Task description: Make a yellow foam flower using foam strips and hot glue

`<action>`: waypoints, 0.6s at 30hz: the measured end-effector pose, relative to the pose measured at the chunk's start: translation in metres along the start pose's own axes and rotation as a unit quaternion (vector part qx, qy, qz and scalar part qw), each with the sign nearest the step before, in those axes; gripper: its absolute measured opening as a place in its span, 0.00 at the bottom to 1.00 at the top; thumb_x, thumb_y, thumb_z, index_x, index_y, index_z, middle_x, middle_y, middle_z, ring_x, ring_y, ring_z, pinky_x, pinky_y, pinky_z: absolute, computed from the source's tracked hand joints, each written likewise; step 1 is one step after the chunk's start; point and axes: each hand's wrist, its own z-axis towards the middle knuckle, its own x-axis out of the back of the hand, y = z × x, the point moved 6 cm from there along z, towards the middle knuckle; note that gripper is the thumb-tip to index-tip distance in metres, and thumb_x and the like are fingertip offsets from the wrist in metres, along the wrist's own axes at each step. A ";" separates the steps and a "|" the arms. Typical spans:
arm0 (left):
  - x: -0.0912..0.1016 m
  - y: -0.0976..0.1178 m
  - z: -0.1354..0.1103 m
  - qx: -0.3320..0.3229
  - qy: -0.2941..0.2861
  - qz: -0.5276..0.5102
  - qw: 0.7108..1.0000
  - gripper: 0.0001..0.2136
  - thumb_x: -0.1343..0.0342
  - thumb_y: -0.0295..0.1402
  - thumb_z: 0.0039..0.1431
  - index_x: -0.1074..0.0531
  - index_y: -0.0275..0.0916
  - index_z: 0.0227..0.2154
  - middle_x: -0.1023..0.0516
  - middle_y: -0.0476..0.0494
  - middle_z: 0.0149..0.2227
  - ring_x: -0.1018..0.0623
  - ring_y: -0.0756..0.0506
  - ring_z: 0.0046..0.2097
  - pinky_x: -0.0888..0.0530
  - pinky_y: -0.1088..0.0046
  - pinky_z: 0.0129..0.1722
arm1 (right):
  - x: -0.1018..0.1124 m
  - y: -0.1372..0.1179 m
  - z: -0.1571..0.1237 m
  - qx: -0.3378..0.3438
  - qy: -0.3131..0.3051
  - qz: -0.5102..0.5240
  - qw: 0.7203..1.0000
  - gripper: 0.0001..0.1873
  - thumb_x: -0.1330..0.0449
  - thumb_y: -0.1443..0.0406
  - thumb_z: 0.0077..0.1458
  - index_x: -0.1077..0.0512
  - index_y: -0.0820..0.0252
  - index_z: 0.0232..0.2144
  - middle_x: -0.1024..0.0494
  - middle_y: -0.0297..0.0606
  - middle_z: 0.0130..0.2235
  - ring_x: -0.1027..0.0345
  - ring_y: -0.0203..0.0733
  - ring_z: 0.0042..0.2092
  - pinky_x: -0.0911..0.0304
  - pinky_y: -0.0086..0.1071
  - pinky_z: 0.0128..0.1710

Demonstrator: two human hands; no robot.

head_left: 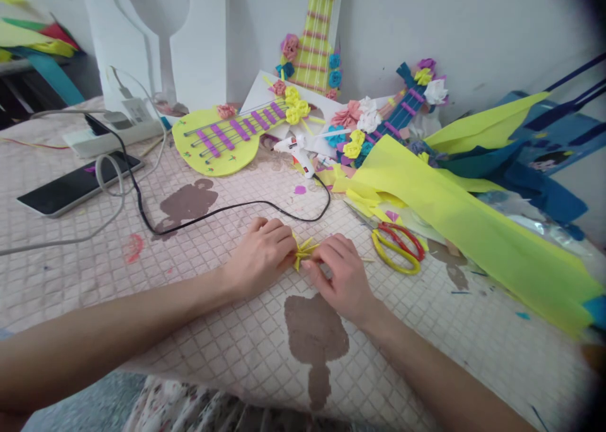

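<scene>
Yellow strip bundle (305, 252) sits on the checked tablecloth (213, 331) in the near middle of the table, pinched from both sides. The left hand (262, 255) and right hand (341, 275) each close their fingertips on it, and its strips fan out between them. I'd judge the work goes best with both pinches kept tight at the centre. Just beside the right hand lie scissors (398, 246); farther back are a glue gun (296, 149) and a yellow guitar (220, 143).

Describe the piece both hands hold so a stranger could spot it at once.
On the pink checked table cover, front middle, the left hand and right hand meet. Between their fingertips sits a small yellow piece with thin strips fanning out, unlike the broad yellow sheet.
</scene>
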 end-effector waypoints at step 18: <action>-0.002 -0.006 0.000 0.020 -0.017 -0.009 1.000 0.04 0.46 0.28 0.59 0.30 0.37 0.29 0.27 0.47 0.32 0.31 0.45 0.39 0.40 0.65 0.39 | -0.015 -0.008 -0.002 0.059 -0.069 -0.004 0.996 0.08 0.46 0.66 0.58 0.32 0.59 0.27 0.29 0.37 0.30 0.39 0.42 0.38 0.41 0.38 0.40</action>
